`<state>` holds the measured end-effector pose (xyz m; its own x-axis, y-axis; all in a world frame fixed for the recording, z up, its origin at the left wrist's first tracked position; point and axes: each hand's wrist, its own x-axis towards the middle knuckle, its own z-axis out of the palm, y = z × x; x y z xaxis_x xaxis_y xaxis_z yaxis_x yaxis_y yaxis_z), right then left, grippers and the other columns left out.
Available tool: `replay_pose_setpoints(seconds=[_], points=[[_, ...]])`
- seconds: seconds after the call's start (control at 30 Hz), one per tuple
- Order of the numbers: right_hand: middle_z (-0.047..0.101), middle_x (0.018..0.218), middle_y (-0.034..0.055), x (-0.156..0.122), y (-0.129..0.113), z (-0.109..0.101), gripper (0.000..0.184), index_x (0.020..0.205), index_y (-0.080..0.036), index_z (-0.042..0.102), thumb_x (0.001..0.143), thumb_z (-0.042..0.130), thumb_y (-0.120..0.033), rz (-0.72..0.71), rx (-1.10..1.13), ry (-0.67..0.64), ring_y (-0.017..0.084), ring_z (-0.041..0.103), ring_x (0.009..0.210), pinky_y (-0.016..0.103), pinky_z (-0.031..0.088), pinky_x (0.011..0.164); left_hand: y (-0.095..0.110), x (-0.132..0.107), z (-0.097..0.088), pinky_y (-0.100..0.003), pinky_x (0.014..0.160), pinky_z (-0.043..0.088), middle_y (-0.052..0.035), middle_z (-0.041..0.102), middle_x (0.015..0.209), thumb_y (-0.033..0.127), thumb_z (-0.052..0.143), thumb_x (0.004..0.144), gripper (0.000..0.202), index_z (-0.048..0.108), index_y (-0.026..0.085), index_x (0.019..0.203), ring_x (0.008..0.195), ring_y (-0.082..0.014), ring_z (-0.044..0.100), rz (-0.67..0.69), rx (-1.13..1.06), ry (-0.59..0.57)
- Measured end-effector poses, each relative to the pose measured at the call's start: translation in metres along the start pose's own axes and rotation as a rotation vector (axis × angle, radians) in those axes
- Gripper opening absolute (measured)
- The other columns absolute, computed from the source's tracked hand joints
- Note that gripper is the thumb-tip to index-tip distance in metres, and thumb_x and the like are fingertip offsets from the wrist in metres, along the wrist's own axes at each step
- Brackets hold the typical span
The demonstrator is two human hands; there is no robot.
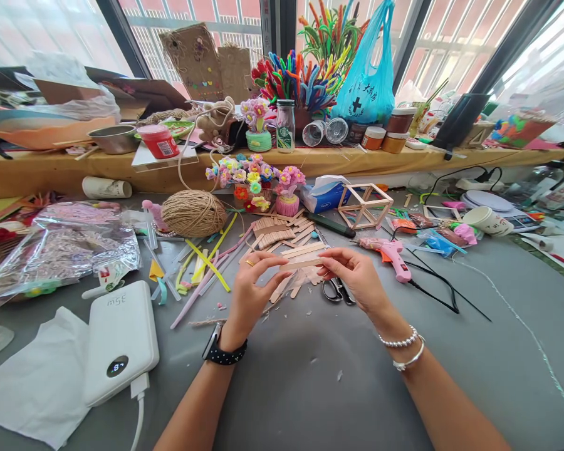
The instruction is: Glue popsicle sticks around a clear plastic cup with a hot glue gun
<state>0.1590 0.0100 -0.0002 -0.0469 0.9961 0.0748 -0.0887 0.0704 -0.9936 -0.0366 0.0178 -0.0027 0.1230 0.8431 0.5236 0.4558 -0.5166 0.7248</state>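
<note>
Both my hands hold one wooden craft stick [301, 264] level above the grey table [310, 388]. My left hand [251, 291], with a ring and a black watch, pinches its left end. My right hand [357, 275], with bead bracelets at the wrist, pinches its right end. Several loose wooden sticks [291, 241] lie on the table just beyond and under the held one. Black-handled scissors [337, 290] lie beneath my right hand.
A pink glue gun [391, 254] with black cord lies right of my hands, a wooden stick cube [364, 205] behind it. A twine ball [193, 213], paper-flower pots [258, 181], a white power bank [120, 341] and plastic bags [61, 244] sit to the left.
</note>
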Motion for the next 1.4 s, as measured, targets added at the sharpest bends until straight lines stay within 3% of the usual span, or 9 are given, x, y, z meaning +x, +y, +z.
replay_pose_setpoints(seconds=[0.13, 0.3, 0.57, 0.7, 0.9, 1.1, 1.2, 1.3, 1.4], points=[[0.068, 0.072, 0.0021, -0.001, 0.000, 0.001, 0.025, 0.085, -0.017, 0.062, 0.071, 0.063, -0.038, 0.014, -0.004, -0.017, 0.013, 0.064, 0.062, 0.028, 0.054, 0.061, 0.001, -0.001, 0.000, -0.031, 0.074, 0.041, -0.0010, 0.062, 0.072, 0.030, 0.062, 0.073, 0.011, 0.067, 0.024, 0.082, 0.075, -0.0181, 0.055, 0.034, 0.010, 0.025], [0.067, 0.072, 0.0039, 0.004, -0.003, -0.005, 0.033, 0.083, -0.017, 0.061, 0.075, 0.054, -0.047, -0.077, -0.301, 0.110, 0.015, 0.064, 0.062, 0.029, 0.053, 0.061, 0.003, -0.002, -0.002, -0.030, 0.074, 0.041, -0.0009, 0.064, 0.072, 0.028, 0.063, 0.073, 0.009, 0.068, 0.024, 0.080, 0.075, -0.0180, 0.055, 0.056, 0.015, 0.074], [0.061, 0.069, 0.0133, 0.006, -0.014, -0.098, 0.041, 0.062, -0.017, 0.054, 0.070, 0.049, -0.057, 0.030, -0.948, 0.618, 0.029, 0.058, 0.076, 0.044, 0.042, 0.068, 0.002, 0.001, -0.007, -0.030, 0.076, 0.040, 0.0002, 0.064, 0.073, 0.030, 0.061, 0.075, 0.010, 0.066, 0.024, 0.080, 0.072, -0.0171, 0.055, 0.030, 0.054, 0.179], [0.061, 0.070, 0.0199, 0.010, 0.007, -0.119, 0.040, 0.058, -0.015, 0.054, 0.063, 0.059, -0.054, 0.201, -1.152, 0.644, 0.034, 0.057, 0.078, 0.044, 0.041, 0.067, -0.002, 0.002, -0.007, -0.029, 0.074, 0.040, 0.0002, 0.061, 0.071, 0.027, 0.060, 0.075, 0.009, 0.066, 0.022, 0.081, 0.071, -0.0161, 0.054, 0.073, 0.075, 0.215], [0.060, 0.091, 0.0248, 0.021, 0.027, -0.109, 0.038, 0.082, -0.007, 0.058, 0.065, 0.062, -0.040, 0.317, -1.319, 0.633, 0.035, 0.056, 0.092, 0.039, 0.041, 0.073, -0.009, 0.001, -0.005, -0.029, 0.071, 0.042, -0.0006, 0.061, 0.070, 0.024, 0.061, 0.075, 0.010, 0.065, 0.018, 0.082, 0.069, -0.0148, 0.055, 0.188, 0.165, 0.251], [0.063, 0.082, 0.0212, 0.018, 0.011, -0.108, 0.043, 0.091, -0.004, 0.057, 0.065, 0.057, -0.038, 0.336, -1.300, 0.697, 0.031, 0.059, 0.075, 0.034, 0.040, 0.060, -0.009, 0.000, -0.005, -0.028, 0.070, 0.044, -0.0013, 0.062, 0.071, 0.025, 0.060, 0.076, 0.010, 0.064, 0.018, 0.083, 0.070, -0.0150, 0.056, 0.230, 0.231, 0.263], [0.063, 0.079, 0.0142, 0.014, -0.006, -0.100, 0.041, 0.094, -0.010, 0.055, 0.069, 0.051, -0.042, 0.239, -1.269, 0.749, 0.025, 0.057, 0.068, 0.030, 0.038, 0.057, -0.008, 0.000, -0.004, -0.029, 0.069, 0.044, -0.0017, 0.062, 0.071, 0.024, 0.060, 0.076, 0.010, 0.064, 0.018, 0.084, 0.069, -0.0149, 0.056, 0.255, 0.264, 0.260], [0.059, 0.064, 0.0042, 0.009, -0.019, -0.080, 0.034, 0.078, -0.017, 0.055, 0.070, 0.048, -0.049, 0.125, -1.242, 0.708, 0.017, 0.050, 0.054, 0.026, 0.036, 0.051, -0.007, -0.001, -0.002, -0.030, 0.069, 0.043, -0.0020, 0.063, 0.070, 0.024, 0.061, 0.076, 0.010, 0.064, 0.018, 0.083, 0.068, -0.0154, 0.055, 0.292, 0.317, 0.253], [0.052, 0.055, -0.0010, 0.003, -0.022, -0.052, 0.032, 0.071, -0.019, 0.051, 0.068, 0.052, -0.050, -0.127, -1.170, 0.665, 0.013, 0.043, 0.046, 0.024, 0.033, 0.047, -0.007, -0.002, 0.000, -0.031, 0.069, 0.043, -0.0027, 0.063, 0.071, 0.022, 0.063, 0.074, 0.010, 0.064, 0.017, 0.083, 0.069, -0.0161, 0.055, 0.328, 0.356, 0.254]])
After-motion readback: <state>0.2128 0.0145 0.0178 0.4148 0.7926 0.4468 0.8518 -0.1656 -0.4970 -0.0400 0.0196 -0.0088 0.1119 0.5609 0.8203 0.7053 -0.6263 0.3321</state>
